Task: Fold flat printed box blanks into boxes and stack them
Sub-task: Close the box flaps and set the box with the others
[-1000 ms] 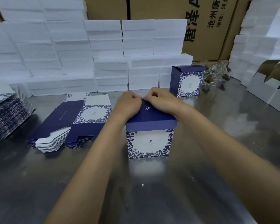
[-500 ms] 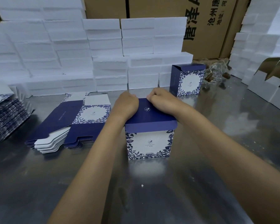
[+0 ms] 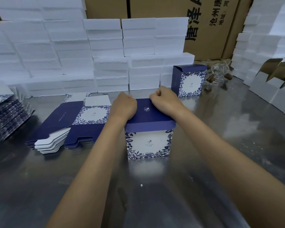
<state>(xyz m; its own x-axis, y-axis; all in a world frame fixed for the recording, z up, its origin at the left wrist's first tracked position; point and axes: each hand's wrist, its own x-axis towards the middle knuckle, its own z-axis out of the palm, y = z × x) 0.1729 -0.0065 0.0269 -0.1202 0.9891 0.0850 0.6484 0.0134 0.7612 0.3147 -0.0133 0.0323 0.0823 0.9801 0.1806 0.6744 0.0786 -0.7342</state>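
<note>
Both hands, left hand [image 3: 124,108] and right hand [image 3: 163,98], pressed curled fingers on the box [image 3: 148,142] lid; what either grip held couldn't be told. One finished box [image 3: 188,81] stood behind it; many blanks [image 3: 69,122] remained left of it.

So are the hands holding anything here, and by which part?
Both hands, left hand and right hand, press on the folded box's blue lid near its far edge; curled fingers hidden.

Box [image 3: 148,142] under both hands: upright, navy lid flap folded flat over top, white front w/ blue leaf border, small logo. Flat blanks [image 3: 67,122] just left of left hand [image 3: 124,108], fanned stack, navy + floral panels. Finished box [image 3: 188,79] just beyond right hand [image 3: 163,100], upright, lid closed.
</note>
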